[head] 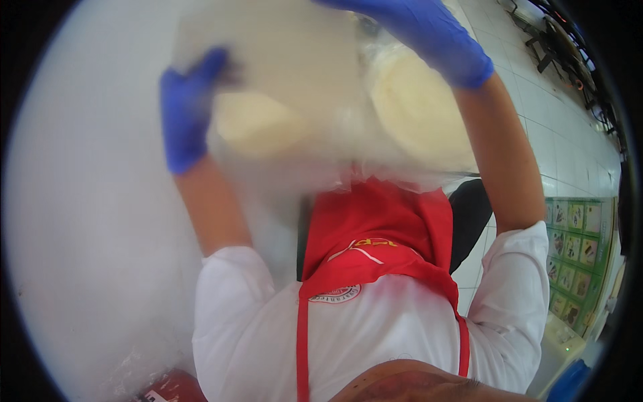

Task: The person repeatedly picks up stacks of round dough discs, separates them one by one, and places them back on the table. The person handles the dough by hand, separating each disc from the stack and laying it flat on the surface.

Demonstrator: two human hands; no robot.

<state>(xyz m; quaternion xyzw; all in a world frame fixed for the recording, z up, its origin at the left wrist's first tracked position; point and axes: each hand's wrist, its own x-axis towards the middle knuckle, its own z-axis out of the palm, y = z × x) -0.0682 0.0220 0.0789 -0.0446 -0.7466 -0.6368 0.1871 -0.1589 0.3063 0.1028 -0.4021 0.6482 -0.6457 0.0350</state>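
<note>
My left hand (187, 118), in a blue glove, is at the side of a blurred beige panel (296, 55). Its thumb reaches over the panel's edge, and whether the fingers grip it cannot be made out. Just below lies a pale round disc (258, 123), apparently dough or flatbread, behind hazy clear plastic. A larger pale disc (417, 105) in clear plastic film is on the right. My right hand (427, 37), also gloved in blue, extends over the top of that larger disc. The picture's upper edge cuts off its fingers. Loose plastic (331, 176) hangs in front of my red apron (377, 221).
A whitish, hazy surface (90, 201) fills the left side. White floor tiles (542, 125) run along the right, with dark metal equipment (567, 55) beyond. A green panel with pictures (577, 256) stands at the lower right, near a blue object (570, 382). Something red (173, 387) sits at lower left.
</note>
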